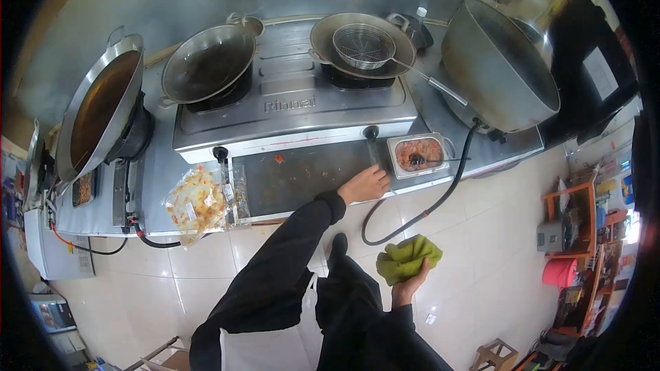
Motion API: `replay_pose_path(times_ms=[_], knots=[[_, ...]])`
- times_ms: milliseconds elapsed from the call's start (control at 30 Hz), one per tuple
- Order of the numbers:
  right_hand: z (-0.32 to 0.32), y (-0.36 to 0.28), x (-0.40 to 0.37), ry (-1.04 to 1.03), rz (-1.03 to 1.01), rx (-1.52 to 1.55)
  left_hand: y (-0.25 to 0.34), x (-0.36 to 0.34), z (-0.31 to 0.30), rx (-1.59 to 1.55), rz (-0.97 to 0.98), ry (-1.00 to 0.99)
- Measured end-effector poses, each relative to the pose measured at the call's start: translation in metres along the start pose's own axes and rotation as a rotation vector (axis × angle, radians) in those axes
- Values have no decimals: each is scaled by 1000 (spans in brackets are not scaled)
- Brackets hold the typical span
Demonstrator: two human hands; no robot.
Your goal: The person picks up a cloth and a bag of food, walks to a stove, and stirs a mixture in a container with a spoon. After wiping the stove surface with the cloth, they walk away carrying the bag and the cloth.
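Note:
My right hand [411, 284] grips a folded green cloth [408, 259], held out over the floor in front of the counter. At the counter's front edge my left hand [366, 185] has its fingers curled downward. A grey strip meets its fingertips below the stove's right knob [371, 132]; whether the hand holds anything is hidden. Just right of this hand stands a metal container [394, 158] of reddish chopped food, with a spoon [434, 161] in it. Small reddish scraps [279, 159] lie on the dark metal surface left of the hand.
A two-burner stove [295, 124] carries a wok [210, 62] and another pan [317, 38] with a wire strainer [364, 45]. A large pot [481, 69] tilts at right; a wok of brown liquid [106, 110] is left. A black hose [440, 203] loops off the counter beside a plastic bag [196, 199].

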State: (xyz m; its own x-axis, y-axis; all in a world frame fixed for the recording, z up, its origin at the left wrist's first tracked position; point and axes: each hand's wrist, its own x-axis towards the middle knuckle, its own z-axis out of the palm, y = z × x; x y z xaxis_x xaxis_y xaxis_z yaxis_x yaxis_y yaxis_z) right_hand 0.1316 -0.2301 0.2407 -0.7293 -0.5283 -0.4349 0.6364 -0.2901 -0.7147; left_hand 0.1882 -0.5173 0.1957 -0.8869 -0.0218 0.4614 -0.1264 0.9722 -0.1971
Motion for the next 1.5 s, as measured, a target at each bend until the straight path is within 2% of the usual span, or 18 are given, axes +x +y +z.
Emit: replay_pose_path(times_ms=[67, 167, 267, 333, 400, 467, 533, 633, 733, 767, 867, 1067, 1167, 1267, 1367, 1467, 1500], knots=[[-4, -2, 8, 24, -8, -28, 5, 0, -24, -89, -112, 219], [-10, -3, 18, 66, -21, -79, 20, -21, -74, -201, -325, 419], [1, -7, 20, -10, 50, -76, 33, -73, -127, -189, -623, 559], [11, -8, 15, -71, 127, -50, 37, -126, -173, -62, -816, 399], [26, -6, 5, -169, 191, -99, 44, -171, -228, 169, -1105, 188], [45, -2, -4, -227, 212, -155, 39, -221, -254, 583, -993, 408], [67, 8, -16, -250, 206, -222, 24, -247, -284, 807, -956, 361], [82, 31, -16, -350, 261, -222, 19, -319, -248, 553, -1156, 270], [106, 50, -26, -398, 307, -194, 25, -353, -214, 249, -1268, -43], [116, 51, -34, -402, 319, -186, 30, -353, -216, 188, -1308, -71], [128, 63, -50, -400, 323, -192, 32, -342, -242, 100, -1269, -52], [144, 78, -75, -395, 358, -194, 7, -385, -246, -179, -1114, -83], [145, 85, -83, -394, 371, -165, -2, -403, -244, -185, -1009, -180], [146, 93, -89, -387, 383, -133, -10, -409, -242, -150, -916, -148], [148, 94, -99, -375, 366, -127, -27, -411, -248, -272, -952, -192], [143, 96, -104, -352, 368, -121, -62, -414, -257, -748, -1288, -238], [141, 97, -104, -345, 374, -115, -74, -427, -250, -1044, -1341, -116]])
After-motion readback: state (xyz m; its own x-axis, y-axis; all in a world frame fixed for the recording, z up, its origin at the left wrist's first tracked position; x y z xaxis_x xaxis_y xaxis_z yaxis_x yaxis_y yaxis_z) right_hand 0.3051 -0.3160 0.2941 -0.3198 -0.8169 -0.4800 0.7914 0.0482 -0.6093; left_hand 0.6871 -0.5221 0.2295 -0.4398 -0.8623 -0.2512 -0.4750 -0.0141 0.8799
